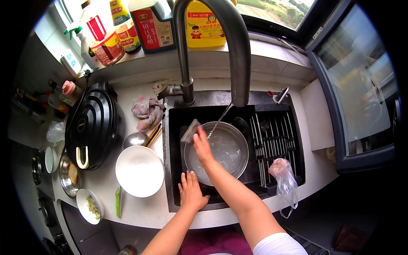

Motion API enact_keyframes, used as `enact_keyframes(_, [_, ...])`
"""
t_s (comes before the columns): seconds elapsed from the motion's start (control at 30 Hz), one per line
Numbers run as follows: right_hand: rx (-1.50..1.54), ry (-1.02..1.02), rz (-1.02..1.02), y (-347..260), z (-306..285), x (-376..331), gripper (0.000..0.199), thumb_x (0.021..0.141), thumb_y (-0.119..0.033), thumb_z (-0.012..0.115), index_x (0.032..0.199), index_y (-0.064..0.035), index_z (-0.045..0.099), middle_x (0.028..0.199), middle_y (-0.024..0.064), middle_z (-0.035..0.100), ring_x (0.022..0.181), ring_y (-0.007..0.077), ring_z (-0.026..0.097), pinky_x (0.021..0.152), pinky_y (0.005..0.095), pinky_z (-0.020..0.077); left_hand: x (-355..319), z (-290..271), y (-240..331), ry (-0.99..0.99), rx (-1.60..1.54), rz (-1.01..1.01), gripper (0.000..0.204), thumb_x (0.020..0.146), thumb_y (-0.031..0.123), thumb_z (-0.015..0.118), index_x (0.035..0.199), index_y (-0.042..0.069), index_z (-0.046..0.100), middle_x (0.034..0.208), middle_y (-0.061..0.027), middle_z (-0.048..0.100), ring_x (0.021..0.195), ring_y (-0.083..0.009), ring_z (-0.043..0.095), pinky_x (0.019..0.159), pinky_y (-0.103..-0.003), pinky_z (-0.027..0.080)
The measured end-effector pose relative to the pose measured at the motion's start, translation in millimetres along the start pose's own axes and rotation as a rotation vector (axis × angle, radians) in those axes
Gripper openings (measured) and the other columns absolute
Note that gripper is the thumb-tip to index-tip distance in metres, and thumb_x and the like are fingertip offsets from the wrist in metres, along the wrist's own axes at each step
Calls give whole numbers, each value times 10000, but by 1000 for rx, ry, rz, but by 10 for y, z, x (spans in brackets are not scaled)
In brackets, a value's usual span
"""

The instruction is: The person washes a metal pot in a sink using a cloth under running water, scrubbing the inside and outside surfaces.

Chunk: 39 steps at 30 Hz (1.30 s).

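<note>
Left hand (192, 192): my fingers lie flat and spread on the front edge of the sink (174, 170), holding nothing, touching the near rim of the steel basin.
Right hand (202, 146): closed around a grey scouring cloth (190, 131), pressing it on the basin's left rim.
Steel basin (217, 152): one, sitting in the black sink under the tap, with water and foam in the bottom.
Step in hand: I judge this to be scrubbing the basin's rim and inner wall, my left hand bracing it.
Next move: by my reckoning, working the cloth round the rim, firm enough to scour without tipping the basin.
Water: a thin stream (221, 118) falls from the grey tap (231, 51) into the basin.
Counter, left: one white bowl (139, 171), one small dish of chopped greens (90, 206), one steel ladle (136, 138), one black ribbed lid (94, 123).
Sink, right: one drying rack (274, 140), one plastic bag (284, 178) hanging at its front.
Back: one pink rag (146, 111) by the tap.
Sill: bottles (153, 25), at least five; the far left ones overlap, so I cannot count them exactly.
</note>
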State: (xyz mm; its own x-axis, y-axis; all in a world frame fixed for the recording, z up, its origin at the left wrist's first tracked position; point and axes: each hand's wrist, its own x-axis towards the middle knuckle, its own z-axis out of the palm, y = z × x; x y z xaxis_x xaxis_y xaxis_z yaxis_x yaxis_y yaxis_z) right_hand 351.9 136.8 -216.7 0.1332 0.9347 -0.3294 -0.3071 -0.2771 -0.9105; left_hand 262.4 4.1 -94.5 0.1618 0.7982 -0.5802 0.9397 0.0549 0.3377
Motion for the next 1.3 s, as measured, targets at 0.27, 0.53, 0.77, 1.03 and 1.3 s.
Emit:
enact_keyframes(0.27, [-335, 456, -388, 16, -115, 308, 551, 865, -80, 472, 1394, -16, 328, 1405, 214, 341, 1288, 349, 357, 1073, 372, 274, 5, 31, -13, 11, -6, 10, 1048, 684, 293, 780, 1436, -22, 121, 1509, -185, 125, 1414, -330, 46, 1131, -481, 148])
enact_keyframes(0.53, [-192, -49, -68, 270, 104, -335, 439, 849, -42, 547, 1278, -60, 452, 1166, 78, 538, 1070, 165, 527, 892, 301, 446, 9, 10, 14, 11, -6, 1, 1092, 646, 320, 798, 1435, -28, 129, 1501, -186, 156, 1414, -322, 67, 1136, -456, 145])
enact_keyframes(0.77, [228, 523, -254, 134, -66, 414, 604, 841, 29, 472, 1403, -112, 301, 1223, 35, 470, 948, 111, 481, 782, 233, 413, 21, 83, -22, 36, 22, 18, 1078, 656, 321, 793, 1434, -29, 134, 1500, -185, 172, 1416, -318, 63, 1131, -468, 148])
enact_keyframes(1.03, [-95, 127, -143, 53, 66, -30, 465, 820, -40, 537, 1269, -123, 451, 1077, 86, 578, 1035, 149, 538, 858, 298, 441, 27, 81, 7, 17, 3, 35, 1070, 660, 324, 789, 1433, -29, 139, 1495, -192, 180, 1413, -323, 75, 1129, -474, 152])
enact_keyframes(1.3, [-1122, -812, 263, 288, -776, -403, 302, 806, -162, 597, 1096, -77, 584, 1046, 94, 641, 939, 250, 609, 831, 380, 471, -6, 51, 11, 37, -6, 31, 1002, 698, 304, 763, 1432, -10, 157, 1493, -179, 185, 1410, -317, 96, 1125, -495, 157])
